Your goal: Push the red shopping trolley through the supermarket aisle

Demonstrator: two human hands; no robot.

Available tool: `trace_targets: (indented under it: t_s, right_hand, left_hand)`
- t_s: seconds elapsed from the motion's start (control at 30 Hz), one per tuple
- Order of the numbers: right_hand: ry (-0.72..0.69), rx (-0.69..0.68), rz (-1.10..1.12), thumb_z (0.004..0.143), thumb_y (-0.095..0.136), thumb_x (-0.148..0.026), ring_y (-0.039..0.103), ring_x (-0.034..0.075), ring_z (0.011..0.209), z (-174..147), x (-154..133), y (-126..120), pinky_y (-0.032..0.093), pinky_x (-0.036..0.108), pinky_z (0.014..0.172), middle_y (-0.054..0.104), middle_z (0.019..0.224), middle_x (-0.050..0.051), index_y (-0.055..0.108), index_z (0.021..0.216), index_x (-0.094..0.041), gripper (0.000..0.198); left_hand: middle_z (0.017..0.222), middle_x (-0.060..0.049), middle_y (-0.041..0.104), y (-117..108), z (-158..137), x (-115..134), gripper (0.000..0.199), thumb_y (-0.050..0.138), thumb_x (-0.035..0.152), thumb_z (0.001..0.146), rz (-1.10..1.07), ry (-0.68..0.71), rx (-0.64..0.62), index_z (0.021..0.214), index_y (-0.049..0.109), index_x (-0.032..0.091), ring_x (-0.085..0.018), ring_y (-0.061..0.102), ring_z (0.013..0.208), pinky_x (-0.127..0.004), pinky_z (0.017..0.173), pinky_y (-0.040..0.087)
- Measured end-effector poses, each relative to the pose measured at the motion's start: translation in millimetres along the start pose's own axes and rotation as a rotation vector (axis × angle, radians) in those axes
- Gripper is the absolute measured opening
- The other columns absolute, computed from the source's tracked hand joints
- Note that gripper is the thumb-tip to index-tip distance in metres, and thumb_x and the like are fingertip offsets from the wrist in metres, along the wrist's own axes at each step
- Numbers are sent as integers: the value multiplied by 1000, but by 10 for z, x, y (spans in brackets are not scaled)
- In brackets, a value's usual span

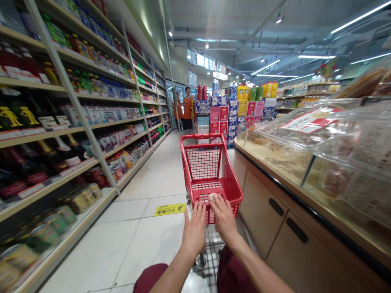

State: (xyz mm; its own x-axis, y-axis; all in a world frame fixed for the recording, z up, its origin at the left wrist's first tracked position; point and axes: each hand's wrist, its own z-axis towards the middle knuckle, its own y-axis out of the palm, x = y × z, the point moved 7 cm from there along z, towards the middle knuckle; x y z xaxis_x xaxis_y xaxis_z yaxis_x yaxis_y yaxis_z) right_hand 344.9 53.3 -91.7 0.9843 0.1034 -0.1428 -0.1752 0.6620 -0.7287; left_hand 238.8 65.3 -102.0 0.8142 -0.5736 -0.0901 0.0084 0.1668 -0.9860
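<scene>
A red plastic shopping cart [204, 162] with mesh walls stands right in front of me. My left hand [195, 228] lies over the near edge of its basket, with fingers stretched out and nothing seen in them. Close beside it, my right hand [224, 215] bends over the same near edge. Under its fingertips is a small whitish cloth-like wad [211, 197], pressed near the basket's rim; most of it is hidden by the fingers. The cart's lower wire rack [215, 264] and a wheel show below my hands.
Tall shelves [122, 118] of bottles and cans line the left side. A display counter [275, 203] with clear plastic packs runs along the right. A yellow floor sign [170, 209] lies left of the cart. Stacked boxes [215, 118] and people in orange vests [187, 108] stand ahead.
</scene>
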Motion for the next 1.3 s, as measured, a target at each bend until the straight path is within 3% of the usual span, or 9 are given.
trace_targets:
  t_s: [0.13, 0.33, 0.5, 0.67, 0.73, 0.9, 1.03, 1.13, 1.3]
  right_hand:
    - [198, 43, -86, 74, 34, -1, 29, 21, 125, -3, 364, -124, 23, 45, 99, 41, 132, 8, 46, 122, -20, 53]
    - [-11, -21, -18, 74, 34, 0, 31, 18, 124, 10, 152, -48, 26, 39, 99, 45, 129, 6, 49, 120, -21, 52]
    - [228, 16, -96, 75, 35, -3, 31, 23, 124, -7, 527, -170, 27, 45, 97, 41, 131, 10, 49, 120, -18, 49]
    - [-37, 55, 62, 74, 34, -1, 32, 17, 124, -31, 89, -65, 31, 38, 98, 46, 128, 8, 51, 118, -18, 50]
    - [-56, 30, 86, 72, 34, 0, 33, 17, 123, -17, 44, -35, 31, 38, 97, 46, 127, 6, 51, 118, -21, 52]
    - [233, 26, 46, 68, 36, 1, 36, 21, 120, 28, 597, -72, 34, 40, 96, 46, 127, 11, 50, 119, -14, 55]
    - [204, 28, 92, 68, 37, 1, 33, 18, 123, 44, 740, 25, 33, 38, 99, 45, 128, 8, 50, 119, -17, 56]
    - [178, 18, 130, 68, 37, 1, 34, 18, 122, 37, 767, 88, 33, 37, 100, 45, 128, 6, 51, 118, -19, 56]
    - [150, -9, 162, 72, 37, -2, 35, 17, 122, 36, 1002, 42, 33, 35, 100, 46, 128, 7, 53, 115, -16, 49]
  left_hand:
    - [144, -7, 5, 3, -2, 1, 77, 38, 14, 64, -3, -12, 34, 135, 8, 12, -22, -2, 132, -54, 104, 10]
    - [144, -7, 7, -17, 1, -4, 74, 38, 17, 66, -10, 4, 7, 135, 11, 12, -23, 0, 132, -54, 104, 11]
    - [144, -7, 5, -33, -18, -10, 75, 39, 18, 66, -5, 4, 28, 135, 9, 12, -23, -1, 132, -54, 104, 9]
    - [144, -7, 7, -33, -7, -10, 74, 39, 21, 66, -41, -6, -5, 135, 13, 12, -24, 1, 132, -54, 104, 9]
    - [144, -6, 12, -68, 39, -55, 72, 38, 19, 66, -56, 23, -2, 134, 15, 14, -22, 6, 132, -53, 104, 8]
    - [141, -6, 25, -242, 274, -285, 62, 35, 15, 69, -84, 47, 9, 130, 27, 14, -19, 16, 130, -49, 105, 10]
    - [130, -9, 42, -324, 400, -346, 50, 35, 15, 70, -74, 65, -9, 120, 41, 15, -20, 23, 127, -51, 105, 9]
    - [126, -11, 45, -338, 395, -317, 47, 36, 19, 71, -71, 45, -3, 117, 44, 14, -23, 24, 126, -51, 104, 10]
    - [112, -11, 53, -388, 298, -31, 40, 38, 23, 72, -73, 56, 33, 109, 50, 13, -25, 33, 117, -49, 105, 11]
